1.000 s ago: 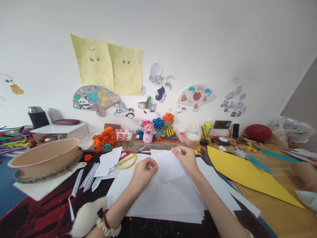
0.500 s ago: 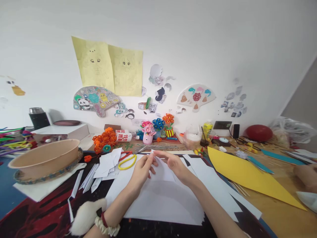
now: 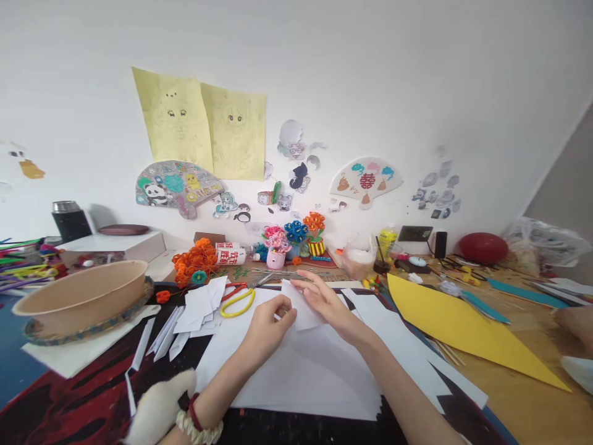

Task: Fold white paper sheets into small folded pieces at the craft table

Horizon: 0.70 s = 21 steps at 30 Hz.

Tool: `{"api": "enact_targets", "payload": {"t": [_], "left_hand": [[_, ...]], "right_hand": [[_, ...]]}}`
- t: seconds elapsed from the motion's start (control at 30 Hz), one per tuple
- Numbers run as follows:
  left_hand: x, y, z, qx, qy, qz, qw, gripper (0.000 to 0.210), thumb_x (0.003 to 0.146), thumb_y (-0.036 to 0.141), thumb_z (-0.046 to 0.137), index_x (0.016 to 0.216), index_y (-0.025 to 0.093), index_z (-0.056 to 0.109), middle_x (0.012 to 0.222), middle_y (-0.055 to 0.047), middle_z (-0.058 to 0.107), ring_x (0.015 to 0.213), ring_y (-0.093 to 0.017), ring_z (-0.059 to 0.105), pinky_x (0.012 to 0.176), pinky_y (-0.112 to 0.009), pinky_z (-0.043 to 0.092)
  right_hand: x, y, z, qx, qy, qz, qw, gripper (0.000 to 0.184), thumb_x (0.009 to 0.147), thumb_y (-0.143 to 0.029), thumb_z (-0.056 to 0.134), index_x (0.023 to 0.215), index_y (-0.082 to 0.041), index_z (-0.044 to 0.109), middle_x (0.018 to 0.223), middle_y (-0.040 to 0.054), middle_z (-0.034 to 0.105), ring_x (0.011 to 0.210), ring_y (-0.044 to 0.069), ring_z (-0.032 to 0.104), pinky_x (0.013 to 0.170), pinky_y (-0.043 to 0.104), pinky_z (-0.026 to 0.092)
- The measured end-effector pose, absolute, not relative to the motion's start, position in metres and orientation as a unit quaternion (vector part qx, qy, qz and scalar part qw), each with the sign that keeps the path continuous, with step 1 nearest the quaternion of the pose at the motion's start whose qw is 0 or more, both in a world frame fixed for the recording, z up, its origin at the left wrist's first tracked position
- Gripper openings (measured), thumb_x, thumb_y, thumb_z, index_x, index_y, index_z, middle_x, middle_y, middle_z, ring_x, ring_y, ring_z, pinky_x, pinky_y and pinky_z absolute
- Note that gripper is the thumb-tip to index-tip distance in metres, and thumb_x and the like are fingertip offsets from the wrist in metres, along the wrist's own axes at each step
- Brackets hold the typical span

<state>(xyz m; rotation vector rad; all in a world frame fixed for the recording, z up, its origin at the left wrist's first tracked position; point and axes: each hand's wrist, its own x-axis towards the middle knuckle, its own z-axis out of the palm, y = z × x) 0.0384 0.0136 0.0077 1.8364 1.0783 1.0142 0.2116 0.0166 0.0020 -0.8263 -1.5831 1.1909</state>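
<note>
A small piece of white paper [image 3: 306,312] stands tilted between my hands, above a stack of larger white sheets [image 3: 319,377]. My left hand [image 3: 271,321] is closed, its curled fingers and thumb at the lower left edge of the small piece; the fingertips are partly hidden. Over the upper right of that piece reaches my right hand [image 3: 328,306], open, with its fingers stretched out and apart. Scissors with yellow and red handles [image 3: 238,304] lie to the left of the stack, beside a pile of small cut white papers [image 3: 201,309].
Folded white strips [image 3: 164,334] and a beige basin [image 3: 83,287] are on the left. Yellow paper [image 3: 463,330] lies on the right, with more white sheets [image 3: 393,340] nearer. Handmade flowers [image 3: 277,241] stand along the wall. Part of another person's hand [image 3: 577,324] shows at the right edge.
My left hand has dropped from the top of the small paper to its lower left edge. The fingers of my right hand have lifted and spread from the paper's top.
</note>
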Motion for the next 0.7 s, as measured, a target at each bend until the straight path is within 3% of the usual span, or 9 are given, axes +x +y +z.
{"api": "enact_targets", "payload": {"t": [0.2, 0.3, 0.37, 0.5, 0.7], "left_hand": [[0.037, 0.01, 0.003, 0.781, 0.454, 0.328, 0.277, 0.018, 0.079, 0.025, 0.044, 0.061, 0.019, 0.046, 0.057, 0.001, 0.048, 0.057, -0.015, 0.043, 0.055, -0.025, 0.03], [0.036, 0.011, -0.002, 0.789, 0.484, 0.298, 0.235, 0.02, 0.08, 0.023, 0.041, 0.061, 0.019, 0.048, 0.058, 0.001, 0.051, 0.057, -0.015, 0.045, 0.055, -0.025, 0.028], [0.035, 0.012, -0.002, 0.788, 0.491, 0.296, 0.224, 0.021, 0.08, 0.024, 0.042, 0.062, 0.019, 0.05, 0.059, 0.0, 0.054, 0.058, -0.016, 0.047, 0.055, -0.025, 0.028], [0.035, 0.015, 0.0, 0.769, 0.49, 0.323, 0.251, 0.014, 0.076, 0.024, 0.048, 0.068, 0.019, 0.059, 0.066, -0.002, 0.062, 0.06, -0.016, 0.052, 0.058, -0.025, 0.033], [0.033, 0.021, 0.0, 0.722, 0.477, 0.377, 0.33, 0.016, 0.071, 0.027, 0.053, 0.073, 0.016, 0.064, 0.07, -0.004, 0.064, 0.065, -0.017, 0.055, 0.06, -0.026, 0.038]], "right_hand": [[0.223, 0.028, -0.007, -0.414, -0.633, 0.438, 0.486, 0.059, 0.082, -0.054, 0.06, 0.132, -0.027, 0.044, 0.133, 0.0104, 0.051, 0.124, 0.021, 0.047, 0.104, 0.04, 0.033], [0.23, 0.031, -0.009, -0.428, -0.64, 0.449, 0.453, 0.055, 0.078, -0.053, 0.063, 0.123, -0.023, 0.054, 0.105, 0.0079, 0.066, 0.099, 0.022, 0.06, 0.085, 0.036, 0.045], [0.232, 0.031, -0.008, -0.418, -0.647, 0.473, 0.427, 0.046, 0.075, -0.052, 0.067, 0.108, -0.019, 0.063, 0.083, 0.0038, 0.067, 0.079, 0.02, 0.062, 0.07, 0.03, 0.046], [0.229, 0.03, -0.007, -0.405, -0.627, 0.494, 0.446, 0.034, 0.067, -0.046, 0.075, 0.081, -0.016, 0.065, 0.073, 0.0005, 0.065, 0.069, 0.015, 0.057, 0.065, 0.026, 0.041], [0.221, 0.029, -0.006, -0.395, -0.616, 0.487, 0.477, 0.037, 0.059, -0.046, 0.08, 0.074, -0.016, 0.064, 0.072, 0.0011, 0.064, 0.07, 0.016, 0.057, 0.067, 0.027, 0.041]]}}
